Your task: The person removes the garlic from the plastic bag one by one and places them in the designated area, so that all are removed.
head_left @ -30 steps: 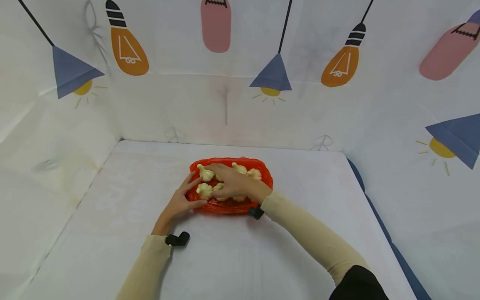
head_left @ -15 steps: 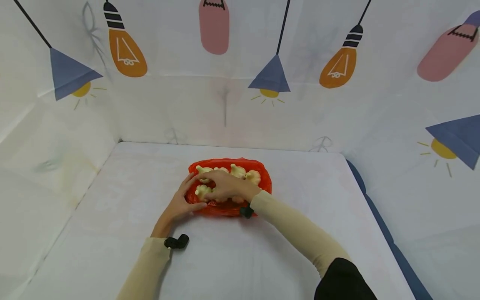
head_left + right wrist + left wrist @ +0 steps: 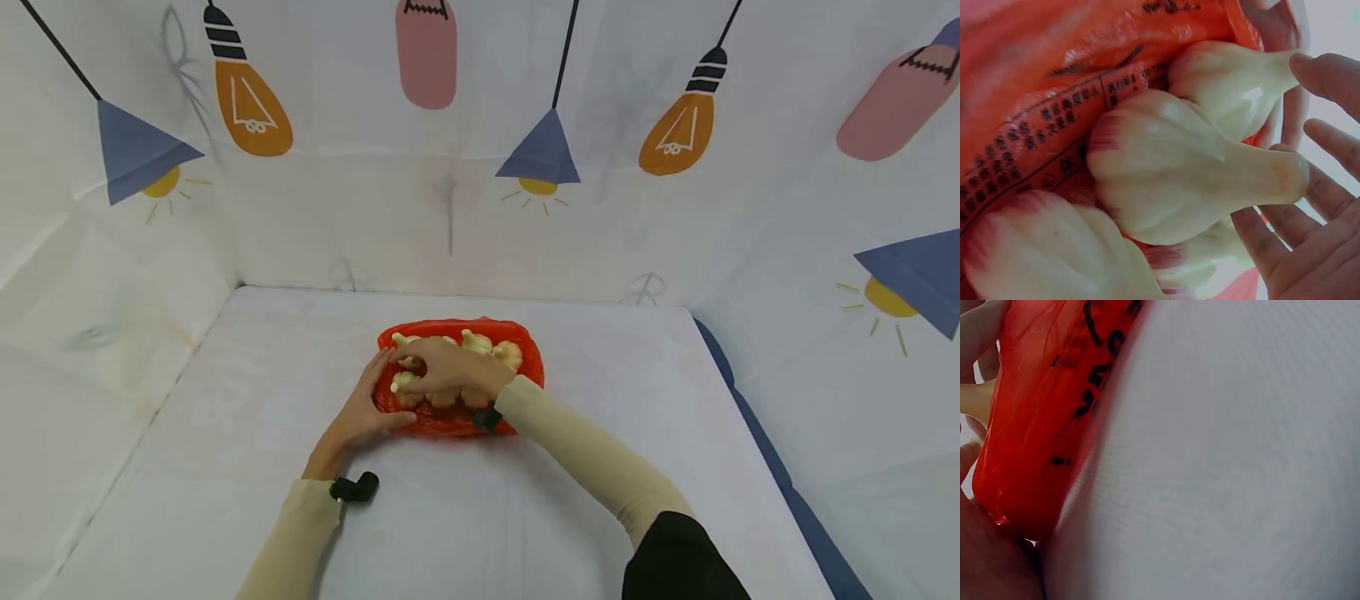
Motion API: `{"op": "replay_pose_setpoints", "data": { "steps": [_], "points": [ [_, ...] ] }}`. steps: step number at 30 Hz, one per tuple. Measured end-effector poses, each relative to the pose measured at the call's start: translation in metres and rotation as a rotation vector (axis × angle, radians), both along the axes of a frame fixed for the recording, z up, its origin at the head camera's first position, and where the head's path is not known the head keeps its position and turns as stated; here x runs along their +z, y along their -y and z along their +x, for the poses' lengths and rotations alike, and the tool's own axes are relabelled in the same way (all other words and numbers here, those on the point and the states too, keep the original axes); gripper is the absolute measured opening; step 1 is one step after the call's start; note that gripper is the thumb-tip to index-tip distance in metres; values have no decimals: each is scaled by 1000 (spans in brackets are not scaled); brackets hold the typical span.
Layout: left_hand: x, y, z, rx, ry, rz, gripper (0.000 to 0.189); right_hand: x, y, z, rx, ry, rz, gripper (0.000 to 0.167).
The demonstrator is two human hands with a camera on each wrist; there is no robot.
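Observation:
Several garlic bulbs (image 3: pixel 508 356) with pale stems and purplish bases sit in an opened red plastic bag (image 3: pixel 533 358) on the white table. My left hand (image 3: pixel 358 414) holds the bag's left end, thumb along the front and fingers at the back. The left wrist view shows the bag's side (image 3: pixel 1035 444) between those fingers. My right hand (image 3: pixel 453 367) reaches over the bulbs, thumb and fingers spread. In the right wrist view, its thumb meets the stem of one garlic bulb (image 3: pixel 1229 78); another garlic bulb (image 3: pixel 1160 165) lies in front, its stem overlapping the fingers.
The white tabletop (image 3: pixel 600 400) extends around the bag. White cloth walls (image 3: pixel 337 208) printed with lamps and light bulbs stand behind and at both sides. A dark camera mount (image 3: pixel 355 487) sits on the left wrist.
My right hand has moved left over the garlic bulbs, towards the left end of the bag, uncovering bulbs on the right. The left hand stays at the bag's end.

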State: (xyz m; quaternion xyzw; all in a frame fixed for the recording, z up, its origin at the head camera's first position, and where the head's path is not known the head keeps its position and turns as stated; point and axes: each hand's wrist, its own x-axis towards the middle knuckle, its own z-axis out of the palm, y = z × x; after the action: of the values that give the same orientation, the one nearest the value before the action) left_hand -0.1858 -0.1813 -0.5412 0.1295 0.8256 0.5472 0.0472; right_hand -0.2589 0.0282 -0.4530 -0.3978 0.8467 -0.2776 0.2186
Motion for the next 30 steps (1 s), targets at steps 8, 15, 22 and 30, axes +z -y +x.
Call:
{"op": "replay_pose_setpoints", "data": {
  "steps": [8, 15, 22, 30],
  "points": [
    [4, 1, 1, -7, -8, 26, 116, -11, 3, -3, 11, -22, 4, 48],
    [1, 1, -2, -16, -34, 27, 113, -18, 5, -2, 0, -24, 0, 48],
    [3, 1, -2, -14, -27, 8, 112, -17, 6, -3, 18, -51, 25, 38],
    [2, 1, -1, -15, -34, -8, 111, -13, 6, 2, 10, -35, 41, 33]
  ]
}}
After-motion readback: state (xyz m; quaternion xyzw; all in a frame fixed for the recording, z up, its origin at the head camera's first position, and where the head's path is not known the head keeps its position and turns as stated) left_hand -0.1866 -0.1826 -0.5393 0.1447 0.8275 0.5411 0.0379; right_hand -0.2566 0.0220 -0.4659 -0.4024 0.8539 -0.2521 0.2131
